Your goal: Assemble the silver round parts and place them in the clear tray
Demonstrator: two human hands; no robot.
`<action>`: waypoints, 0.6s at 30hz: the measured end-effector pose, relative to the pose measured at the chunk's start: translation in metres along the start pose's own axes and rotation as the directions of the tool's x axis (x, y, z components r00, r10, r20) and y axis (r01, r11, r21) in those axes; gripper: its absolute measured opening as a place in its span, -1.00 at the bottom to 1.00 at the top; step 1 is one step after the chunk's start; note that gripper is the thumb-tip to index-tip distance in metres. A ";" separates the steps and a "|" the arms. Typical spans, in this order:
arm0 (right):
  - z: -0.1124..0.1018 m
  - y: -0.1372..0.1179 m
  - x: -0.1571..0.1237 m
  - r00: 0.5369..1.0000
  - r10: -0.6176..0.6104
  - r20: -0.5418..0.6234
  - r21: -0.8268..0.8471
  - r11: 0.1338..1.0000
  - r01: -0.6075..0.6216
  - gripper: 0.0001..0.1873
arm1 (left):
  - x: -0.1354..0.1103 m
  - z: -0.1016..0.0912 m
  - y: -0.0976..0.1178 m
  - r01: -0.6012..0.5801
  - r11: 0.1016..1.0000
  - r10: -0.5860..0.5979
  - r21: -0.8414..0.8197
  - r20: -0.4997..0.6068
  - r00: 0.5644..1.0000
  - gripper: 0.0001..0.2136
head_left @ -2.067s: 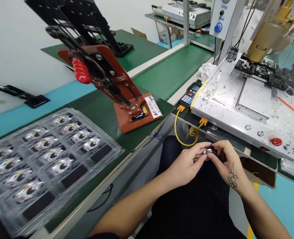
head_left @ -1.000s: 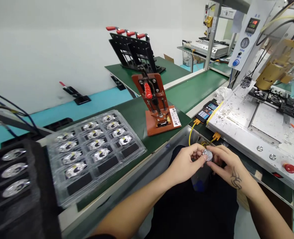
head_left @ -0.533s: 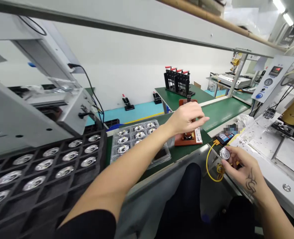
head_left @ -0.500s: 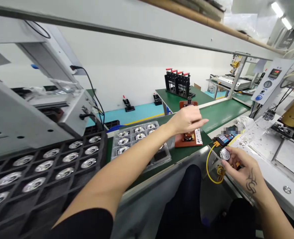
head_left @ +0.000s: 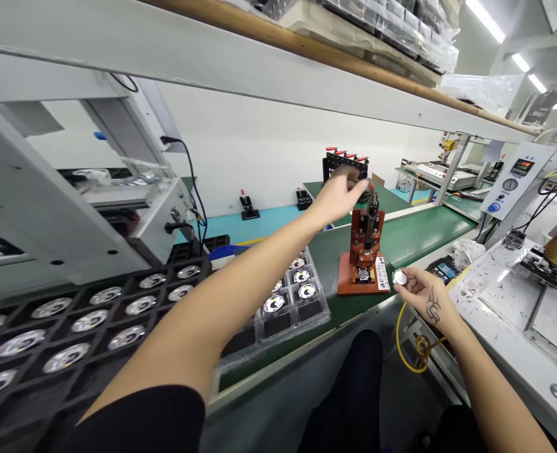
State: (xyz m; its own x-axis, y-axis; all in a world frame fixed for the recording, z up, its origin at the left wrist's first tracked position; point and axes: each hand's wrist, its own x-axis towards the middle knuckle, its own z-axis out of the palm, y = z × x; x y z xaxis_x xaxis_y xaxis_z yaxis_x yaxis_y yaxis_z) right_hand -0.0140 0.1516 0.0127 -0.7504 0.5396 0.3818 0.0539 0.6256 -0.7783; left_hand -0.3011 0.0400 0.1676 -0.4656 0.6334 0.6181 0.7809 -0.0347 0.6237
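Head view: the left hand (head_left: 337,194) has risen to 2 o'clock, near the press (head_left: 367,234) lever (head_left: 371,187); blurred, grip cannot be told. The right hand (head_left: 422,293), pinching the disc (head_left: 399,277) at 4 o'clock, has come closer, suggesting work centred there. Green tabletop (head_left: 326,267) bears a clear tray (head_left: 322,308), 6 o'clock; dark tray (head_left: 70,377), 8; white wall (head_left: 259,157), 12.

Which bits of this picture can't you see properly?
All in the head view:
Left hand: blurred, so whether it touches the red handle is unclear.
Clear tray: partly hidden behind the left forearm.
Black tray: cut off by the left edge.
Label on the press: writing too small.
Disc in the right hand: far side turned away.
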 end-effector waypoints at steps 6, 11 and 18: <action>0.027 0.029 0.024 0.998 0.003 0.068 0.016 1.000 -0.004 -0.57 | -0.108 0.028 -0.056 0.262 0.958 -0.283 0.118 0.549 0.786 -0.87; 0.052 0.044 0.054 0.994 -0.006 0.108 0.021 1.000 0.003 -0.60 | -0.133 0.081 -0.071 0.272 0.957 -0.280 0.099 0.558 0.781 -0.79; 0.057 0.064 0.055 0.987 0.015 0.158 0.001 1.000 -0.016 -0.57 | -0.130 0.098 -0.086 0.250 0.966 -0.246 0.069 0.550 0.798 -0.83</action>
State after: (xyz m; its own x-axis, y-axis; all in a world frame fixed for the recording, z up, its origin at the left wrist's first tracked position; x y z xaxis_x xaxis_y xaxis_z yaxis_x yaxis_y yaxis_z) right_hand -0.0894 0.1893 -0.0449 -0.8439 0.4534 0.2867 0.0646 0.6164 -0.7848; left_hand -0.2668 0.0369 -0.0131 -0.3346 0.9392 0.0769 0.6669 0.1783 0.7235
